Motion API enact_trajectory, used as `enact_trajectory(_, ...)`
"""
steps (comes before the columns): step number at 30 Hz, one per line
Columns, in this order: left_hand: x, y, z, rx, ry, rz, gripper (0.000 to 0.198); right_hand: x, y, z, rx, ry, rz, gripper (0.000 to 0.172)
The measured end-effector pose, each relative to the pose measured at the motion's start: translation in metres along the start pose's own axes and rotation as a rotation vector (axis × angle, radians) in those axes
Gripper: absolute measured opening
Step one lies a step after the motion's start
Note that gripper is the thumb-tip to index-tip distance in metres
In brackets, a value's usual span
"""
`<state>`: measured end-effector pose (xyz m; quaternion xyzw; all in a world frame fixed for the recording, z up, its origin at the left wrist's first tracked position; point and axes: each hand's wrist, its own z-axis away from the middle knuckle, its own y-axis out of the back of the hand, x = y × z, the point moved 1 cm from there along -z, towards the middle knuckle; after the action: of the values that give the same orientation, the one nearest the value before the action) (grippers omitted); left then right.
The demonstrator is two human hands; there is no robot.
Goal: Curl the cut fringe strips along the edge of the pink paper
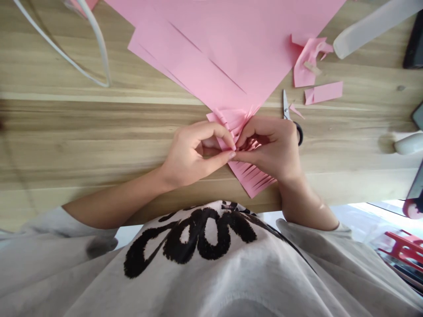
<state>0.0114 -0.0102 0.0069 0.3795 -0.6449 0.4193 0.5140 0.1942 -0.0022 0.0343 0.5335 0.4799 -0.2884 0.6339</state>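
The fringed pink paper (251,175) lies at the near edge of the wooden table (82,119), its slit strips pinched closed between the fingertips of the left hand (194,154) and right hand (271,145), both grips shut on it. Such close pinching appears suited to thin strips. Scissors (287,105) lie just beside the right hand, below a slit pink sheet (224,53).

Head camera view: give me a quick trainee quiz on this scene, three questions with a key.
1. True or false: the steel scissors with black handles lie nearer the right hand than the left hand.
2. The pink paper pinched between the hands is: A, slit into fringe; B, folded into a box?
3. Fill in: the large pink sheet lies on a light ____-grain table.

Key: 1 true; 2 A; 3 wood.
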Motion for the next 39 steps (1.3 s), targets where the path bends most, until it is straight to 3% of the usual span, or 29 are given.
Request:
enact_trajectory(7,-0.002,0.000,0.000,-0.027,0.064,0.144,0.025,0.000,-0.002,-0.001,0.006,0.101,0.026,0.033)
enact_trajectory(13,-0.004,0.005,-0.003,0.064,-0.014,-0.017,0.021,0.001,-0.001,-0.001,0.023,0.079,0.023,0.035)
enact_trajectory(18,-0.008,0.008,-0.009,0.237,-0.137,-0.103,0.020,0.002,-0.001,0.000,0.311,0.031,0.048,0.019)
enact_trajectory(22,-0.009,0.008,-0.011,0.320,-0.076,-0.111,0.022,0.003,-0.002,-0.001,0.447,0.007,0.027,0.017)
enact_trajectory(27,-0.010,0.009,-0.009,0.327,0.011,-0.082,0.019,0.005,-0.002,-0.001,0.443,-0.036,0.088,0.021)
enact_trajectory(30,-0.009,0.010,-0.009,0.327,0.050,-0.078,0.015,0.008,-0.001,0.000,0.438,-0.047,0.089,0.015)
enact_trajectory(33,-0.007,0.010,-0.008,0.325,0.081,-0.096,0.013,0.011,-0.001,0.001,0.388,-0.050,0.115,0.009)
enact_trajectory(39,-0.006,0.011,-0.009,0.312,0.090,-0.138,0.013,0.008,-0.002,0.000,0.283,-0.059,0.101,0.013)
